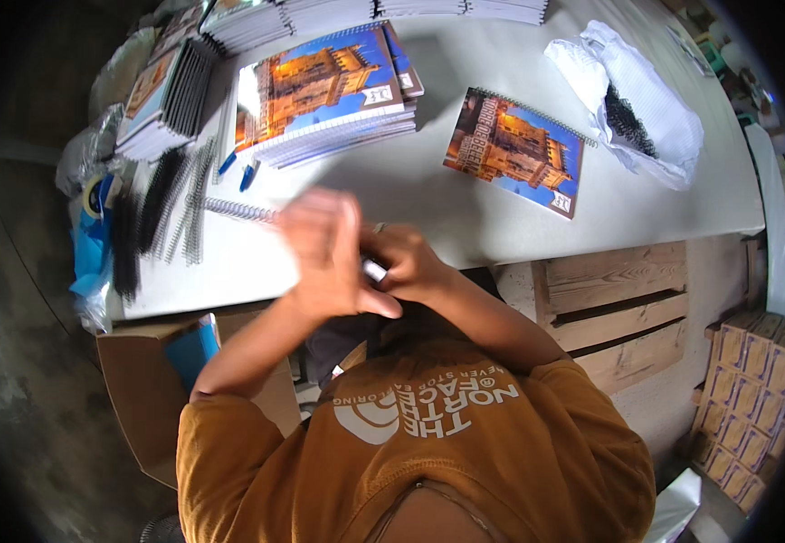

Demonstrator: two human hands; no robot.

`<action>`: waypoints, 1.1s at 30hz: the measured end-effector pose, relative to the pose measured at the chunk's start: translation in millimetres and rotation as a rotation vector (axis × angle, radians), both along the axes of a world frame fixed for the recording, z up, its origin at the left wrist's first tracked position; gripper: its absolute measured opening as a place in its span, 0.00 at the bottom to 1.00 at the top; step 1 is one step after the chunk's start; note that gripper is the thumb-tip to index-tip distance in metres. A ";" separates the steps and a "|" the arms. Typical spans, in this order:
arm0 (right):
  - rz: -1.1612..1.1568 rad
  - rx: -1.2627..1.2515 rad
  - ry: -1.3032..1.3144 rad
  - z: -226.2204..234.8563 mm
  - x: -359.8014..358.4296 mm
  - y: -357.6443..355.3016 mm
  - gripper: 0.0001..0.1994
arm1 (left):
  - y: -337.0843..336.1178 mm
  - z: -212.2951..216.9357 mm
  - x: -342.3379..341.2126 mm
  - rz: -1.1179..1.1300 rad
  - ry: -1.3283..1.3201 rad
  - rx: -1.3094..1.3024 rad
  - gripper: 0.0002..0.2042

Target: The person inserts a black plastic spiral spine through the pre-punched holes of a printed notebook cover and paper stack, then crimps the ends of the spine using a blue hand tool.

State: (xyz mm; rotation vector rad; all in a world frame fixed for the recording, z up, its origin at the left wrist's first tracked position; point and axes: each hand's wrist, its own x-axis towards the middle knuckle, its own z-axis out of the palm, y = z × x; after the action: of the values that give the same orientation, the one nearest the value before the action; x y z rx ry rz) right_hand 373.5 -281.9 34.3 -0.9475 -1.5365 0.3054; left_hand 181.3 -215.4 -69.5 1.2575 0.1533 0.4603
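My left hand [320, 249] is raised over the table's near edge, its fingers smeared by motion and its thumb stretched toward my right hand. A silver spiral binding coil [238, 210] runs up to its fingers; whether they grip it or pass over it, I cannot tell. Close beside it, my right hand [406, 262] is closed with curled fingers around something small, of which a pale bit [374, 270] shows between the hands. Beyond them stands a stack of spiral-bound notebooks [320, 86] with a castle-like building on the cover. A single notebook [523, 149] lies to the right.
Loose black coils [161, 204] and blue-capped pens [247, 176] lie left on the white table [410, 190]. More notebooks [152, 100] stand behind, near a tape roll [98, 195]. A white bag [637, 118] of black coils sits right. Below are a cardboard box [139, 380] and wooden crate [618, 308].
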 end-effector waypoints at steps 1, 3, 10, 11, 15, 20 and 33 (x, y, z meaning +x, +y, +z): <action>-0.038 -0.028 0.072 -6.4 6.4 -0.8 0.23 | -13.6 21.1 16.1 0.148 0.023 0.563 0.41; 0.001 -0.077 0.049 7.6 16.4 -6.0 0.26 | -31.9 68.7 46.2 0.468 0.007 1.692 0.51; -0.055 0.027 -0.336 83.2 22.6 -37.4 0.35 | -40.2 208.0 55.9 0.532 0.095 0.861 0.18; -0.039 -0.078 -0.325 91.9 28.1 -40.9 0.33 | -42.8 211.3 51.2 0.626 0.266 0.722 0.14; -0.045 -0.702 -0.222 80.9 35.2 -33.5 0.14 | -34.5 178.1 70.3 0.721 0.321 0.388 0.09; -0.199 -0.467 0.147 62.4 35.4 -29.4 0.09 | -19.2 167.2 76.0 0.515 0.288 0.112 0.09; -0.258 -0.283 0.097 78.5 21.1 -31.0 0.09 | 15.2 175.0 74.0 0.201 0.149 -0.036 0.09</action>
State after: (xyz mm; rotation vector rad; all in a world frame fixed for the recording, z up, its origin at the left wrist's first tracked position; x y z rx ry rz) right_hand 394.6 -312.9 112.8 -1.3205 -1.2853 0.3840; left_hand 255.3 -200.2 105.5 1.2462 0.4159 0.5340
